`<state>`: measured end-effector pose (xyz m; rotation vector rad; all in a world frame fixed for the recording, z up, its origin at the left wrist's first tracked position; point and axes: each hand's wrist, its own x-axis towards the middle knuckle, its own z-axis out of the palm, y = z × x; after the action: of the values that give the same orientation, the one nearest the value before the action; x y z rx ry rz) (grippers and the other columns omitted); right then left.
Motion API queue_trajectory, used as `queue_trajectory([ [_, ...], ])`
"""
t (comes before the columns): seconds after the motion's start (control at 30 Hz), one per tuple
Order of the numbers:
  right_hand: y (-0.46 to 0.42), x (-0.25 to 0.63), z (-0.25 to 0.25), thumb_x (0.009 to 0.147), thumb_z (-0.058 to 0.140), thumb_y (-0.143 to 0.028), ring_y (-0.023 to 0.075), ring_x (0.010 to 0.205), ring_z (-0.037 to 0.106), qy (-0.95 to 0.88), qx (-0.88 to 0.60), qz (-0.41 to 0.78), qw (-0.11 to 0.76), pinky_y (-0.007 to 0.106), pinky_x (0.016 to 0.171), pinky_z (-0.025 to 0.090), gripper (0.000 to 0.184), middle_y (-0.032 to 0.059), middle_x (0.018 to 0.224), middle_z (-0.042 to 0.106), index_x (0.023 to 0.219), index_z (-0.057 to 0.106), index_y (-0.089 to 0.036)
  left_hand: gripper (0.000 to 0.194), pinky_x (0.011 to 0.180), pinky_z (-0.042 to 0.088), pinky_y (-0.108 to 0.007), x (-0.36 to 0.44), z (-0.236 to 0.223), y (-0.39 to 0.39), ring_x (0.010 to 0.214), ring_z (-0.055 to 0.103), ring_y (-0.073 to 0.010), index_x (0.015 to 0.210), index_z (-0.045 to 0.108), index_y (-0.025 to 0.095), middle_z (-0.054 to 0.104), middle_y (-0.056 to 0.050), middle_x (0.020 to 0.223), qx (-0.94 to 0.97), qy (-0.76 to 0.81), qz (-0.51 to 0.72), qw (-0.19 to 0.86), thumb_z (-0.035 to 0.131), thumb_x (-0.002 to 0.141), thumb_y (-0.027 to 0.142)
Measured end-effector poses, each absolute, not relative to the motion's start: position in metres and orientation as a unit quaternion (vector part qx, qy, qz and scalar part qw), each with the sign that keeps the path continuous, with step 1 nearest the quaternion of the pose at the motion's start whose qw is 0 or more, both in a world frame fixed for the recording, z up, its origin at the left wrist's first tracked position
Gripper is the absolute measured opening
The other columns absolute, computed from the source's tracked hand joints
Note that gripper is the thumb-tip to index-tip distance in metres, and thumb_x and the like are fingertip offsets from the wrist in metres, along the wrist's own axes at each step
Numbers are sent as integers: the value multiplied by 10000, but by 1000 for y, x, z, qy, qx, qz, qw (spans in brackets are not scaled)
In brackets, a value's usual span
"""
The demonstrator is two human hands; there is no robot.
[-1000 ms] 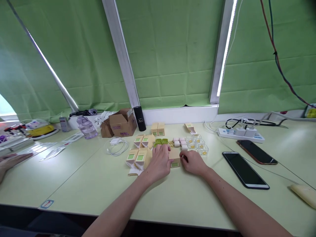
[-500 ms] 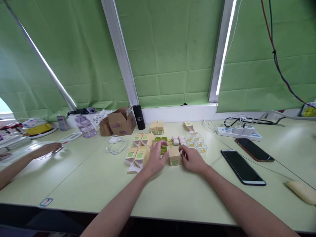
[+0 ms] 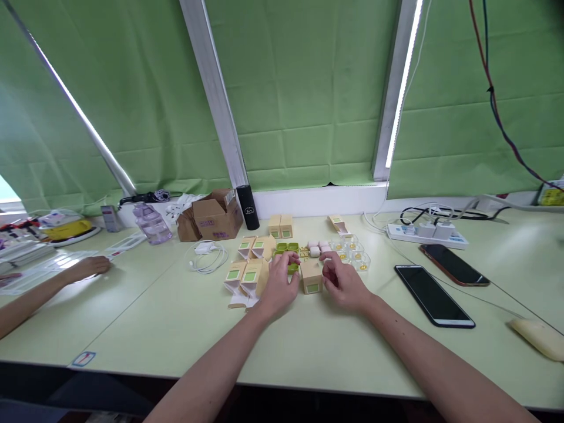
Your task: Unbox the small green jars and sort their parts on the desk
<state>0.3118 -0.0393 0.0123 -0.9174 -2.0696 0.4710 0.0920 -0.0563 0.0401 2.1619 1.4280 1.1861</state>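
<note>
A small tan cardboard box (image 3: 312,278) with a green label window stands closed on the table between my two hands. My left hand (image 3: 282,281) is at its left side, fingers loosely bent and apart, with nothing seen in them. At the box's right side is my right hand (image 3: 343,282), its thumb and fingers curved but apart, also holding nothing visible. Contact with the box is hard to make out. Left of my left hand stand several similar boxes (image 3: 251,275) with open flaps. Behind my fingers lie green square pieces (image 3: 286,248), pale pink-white pieces (image 3: 314,251) and clear containers (image 3: 359,259) with yellow centres.
Two closed boxes (image 3: 281,225) stand farther back, near a black bottle (image 3: 248,208) and a brown carton (image 3: 215,216). A white charger (image 3: 204,248) lies left. To the right are two phones (image 3: 434,296), a power strip (image 3: 427,235) and a mouse (image 3: 537,338). Another person's hand (image 3: 90,268) rests far left.
My right hand's fingers have lifted and loosened slightly beside the box. My left hand has hardly moved. The other person's hand at far left has shifted a little.
</note>
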Motion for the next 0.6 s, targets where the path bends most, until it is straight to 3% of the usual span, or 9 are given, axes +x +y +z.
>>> queue_trajectory([
  [0.3, -33, 311, 8, 905, 466, -162, 187, 702, 642, -806, -429, 147, 381, 291, 651, 388, 402, -3, 901, 694, 1291, 389, -247, 296, 995, 471, -440, 93, 33, -55, 1105, 577, -239, 1131, 536, 234, 611, -63, 1089, 737, 493, 438, 149, 528, 872, 92],
  [0.6, -32, 309, 9, 929, 463, -183, 160, 659, 662, -778, -441, 156, 419, 279, 655, 429, 344, -11, 933, 737, 1264, 438, -252, 262, 984, 477, -427, 93, 30, -52, 1073, 582, -229, 1127, 559, 238, 610, -59, 1057, 734, 490, 440, 163, 515, 906, 105],
])
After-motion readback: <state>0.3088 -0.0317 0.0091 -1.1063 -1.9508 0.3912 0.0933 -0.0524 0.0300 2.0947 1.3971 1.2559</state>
